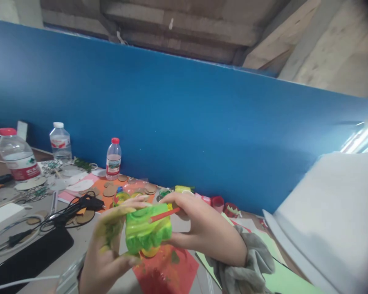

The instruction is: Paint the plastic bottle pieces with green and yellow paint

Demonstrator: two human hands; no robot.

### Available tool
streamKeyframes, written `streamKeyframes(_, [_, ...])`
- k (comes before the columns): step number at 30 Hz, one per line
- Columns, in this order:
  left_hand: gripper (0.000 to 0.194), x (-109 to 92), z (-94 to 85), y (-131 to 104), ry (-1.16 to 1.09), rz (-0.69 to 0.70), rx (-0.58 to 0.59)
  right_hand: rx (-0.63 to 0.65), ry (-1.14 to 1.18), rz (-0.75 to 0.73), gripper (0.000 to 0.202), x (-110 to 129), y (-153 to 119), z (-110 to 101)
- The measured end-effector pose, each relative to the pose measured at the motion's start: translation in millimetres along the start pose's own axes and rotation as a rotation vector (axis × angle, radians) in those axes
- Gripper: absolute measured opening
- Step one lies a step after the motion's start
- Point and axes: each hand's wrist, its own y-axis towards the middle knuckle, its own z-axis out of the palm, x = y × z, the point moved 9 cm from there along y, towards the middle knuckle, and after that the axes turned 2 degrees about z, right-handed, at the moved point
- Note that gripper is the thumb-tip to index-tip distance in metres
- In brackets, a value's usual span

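Note:
My left hand, smeared with green and yellow paint, is closed around the left side of a bright green, wavy-edged block. Yellow patches show on the block. A thin red stick lies across its upper face, gripped between the fingers of my right hand. Whether the stick has bristles cannot be made out. Beneath the block shows a round yellow piece. Under both hands a red sheet of paper with paint spots lies on the table.
Plastic bottles stand at the back left before a blue partition. Black cables, cardboard discs and a black flat slab crowd the left. Red cups and green paper lie to the right.

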Motion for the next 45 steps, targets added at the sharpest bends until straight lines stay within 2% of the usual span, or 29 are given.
streamKeyframes(6, [0.05, 12, -1.1, 9, 0.061, -0.11, 0.108, 0.048, 0.041, 0.065, 0.04, -3, -6, -3])
streamKeyframes(10, [0.069, 3, 0.6, 14, 0.065, -0.077, 0.127, -0.016, -0.074, 0.109, 0.041, -5, -6, -5])
streamKeyframes(13, [0.06, 1, -1.6, 15, 0.244, -0.068, 0.06, -0.036, -0.111, 0.12, 0.041, -5, -9, -8])
streamKeyframes(16, [0.049, 12, -5.2, 10, 0.434, -0.092, -0.016, -0.053, -0.118, 0.198, 0.063, -13, -19, -18])
streamKeyframes(17, [0.047, 20, -3.9, 7, 0.476, -0.115, -0.001, -0.101, -0.109, 0.231, 0.059, -17, -24, -27])
streamKeyframes(19, [0.045, 37, -0.7, -2, 0.575, -0.155, 0.056, -0.273, -0.084, 0.262, 0.028, -19, -37, -50])
streamKeyframes(20, [0.044, 45, 0.4, -7, 0.623, -0.164, 0.085, -0.378, -0.081, 0.243, 0.022, -16, -44, -62])
streamKeyframes(22, [0.04, 57, 3.2, -18, 0.677, -0.149, 0.142, -0.564, -0.125, 0.192, 0.037, -7, -59, -82])
streamKeyframes(25, [0.037, 67, 6.8, -31, 0.684, -0.119, 0.202, -0.697, -0.169, 0.194, 0.04, 0, -74, -90])
streamKeyframes(28, [0.035, 74, 4.4, -38, 0.724, -0.17, 0.188, -0.719, -0.05, 0.195, 0.041, 2, -74, -83])
streamKeyframes(32, [0.039, 78, -1.7, -41, 0.782, -0.278, 0.132, -0.661, -0.016, 0.099, 0.039, 14, -55, -61])
streamKeyframes(38, [0.045, 75, -7.0, -40, 0.782, -0.278, 0.071, -0.594, -0.033, 0.056, 0.038, 13, -29, -33])
streamKeyframes(42, [0.045, 69, -6.7, -39, 0.778, -0.237, 0.06, -0.585, -0.062, 0.046, 0.038, 12, -25, -29])
streamKeyframes(45, [0.044, 68, -7.4, -40, 0.78, -0.231, 0.06, -0.603, -0.096, 0.08, 0.039, 8, -28, -35])
